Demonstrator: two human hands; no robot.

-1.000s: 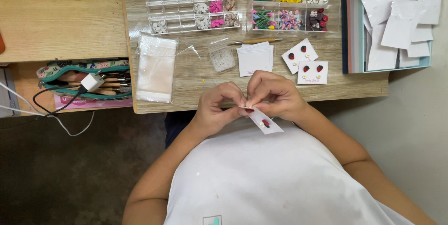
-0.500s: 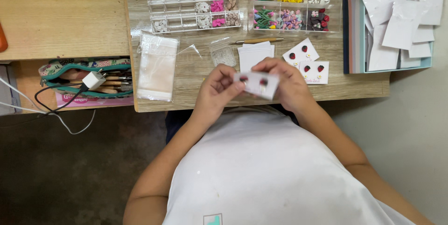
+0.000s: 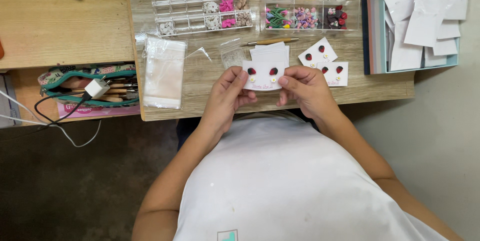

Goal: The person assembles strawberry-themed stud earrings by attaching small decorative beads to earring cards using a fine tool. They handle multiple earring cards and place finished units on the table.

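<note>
Both hands hold a small white earring card (image 3: 263, 75) face up above the wooden table's front edge (image 3: 250, 106). Two dark red ladybird studs with tiny white flowers sit on the card. My left hand (image 3: 227, 96) pinches its left edge, and my right hand (image 3: 305, 88) pinches its right edge. Two more finished cards (image 3: 327, 61) with red studs lie just right of the hands. A stack of blank white cards (image 3: 272, 52) lies right behind the held card.
Clear bead organisers (image 3: 255, 1) with coloured charms stand at the table's back. A pile of clear plastic bags (image 3: 164, 73) lies left. A tray of white cards (image 3: 420, 16) sits right. A pencil case with tools and a charger (image 3: 95, 88) rests on a lower shelf.
The card rose from low near my body, where the fingers worked its back, up over the table edge and turned face up, flat between both hands.
</note>
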